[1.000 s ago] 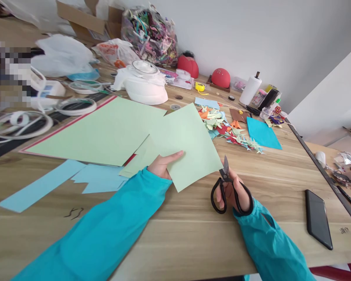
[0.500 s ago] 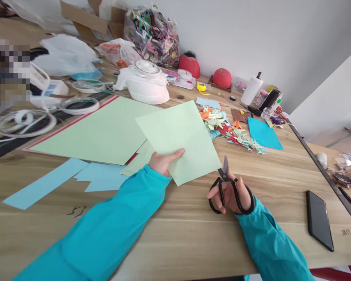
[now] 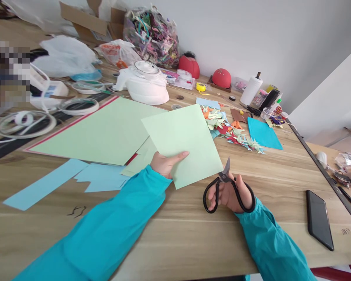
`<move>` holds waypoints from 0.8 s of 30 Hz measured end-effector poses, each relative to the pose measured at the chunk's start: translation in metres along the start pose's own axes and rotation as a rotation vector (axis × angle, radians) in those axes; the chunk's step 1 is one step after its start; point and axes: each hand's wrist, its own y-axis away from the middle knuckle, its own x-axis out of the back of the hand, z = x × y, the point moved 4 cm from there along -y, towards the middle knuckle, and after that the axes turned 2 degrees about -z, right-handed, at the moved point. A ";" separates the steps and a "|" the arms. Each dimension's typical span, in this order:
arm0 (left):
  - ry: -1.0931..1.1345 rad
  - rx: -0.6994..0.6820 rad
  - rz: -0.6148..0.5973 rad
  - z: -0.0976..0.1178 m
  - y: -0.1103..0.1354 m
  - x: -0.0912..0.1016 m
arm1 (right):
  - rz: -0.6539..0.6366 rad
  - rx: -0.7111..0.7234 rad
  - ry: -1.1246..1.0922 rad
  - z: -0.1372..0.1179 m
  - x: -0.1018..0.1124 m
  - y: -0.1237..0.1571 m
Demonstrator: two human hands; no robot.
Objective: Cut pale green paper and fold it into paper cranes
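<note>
My left hand (image 3: 166,164) grips the near edge of a pale green paper sheet (image 3: 184,142), lifted a little off the wooden table (image 3: 193,234). My right hand (image 3: 229,193) holds black scissors (image 3: 224,185) by their loops, blades pointing up at the sheet's right corner, handles spread apart. Both arms wear teal sleeves. A large pale green sheet (image 3: 105,130) lies flat just left of the held one.
Light blue paper offcuts (image 3: 61,181) lie at the near left. A pile of small folded coloured papers (image 3: 234,134) and a blue sheet (image 3: 263,134) sit to the right. A black phone (image 3: 318,218), tape rolls (image 3: 23,123), a white appliance (image 3: 146,84) and bags crowd the edges.
The green sheet has been lifted and turned slightly in my left hand. My right hand has spread the scissor handles wider, close to the sheet's corner.
</note>
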 end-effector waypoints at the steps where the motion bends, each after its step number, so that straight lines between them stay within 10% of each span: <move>1: 0.001 0.001 -0.002 0.001 0.000 0.000 | -0.007 0.006 -0.011 -0.002 -0.001 0.000; 24: -0.018 -0.041 -0.011 0.006 -0.004 0.000 | 0.031 -0.033 0.006 -0.002 0.000 0.001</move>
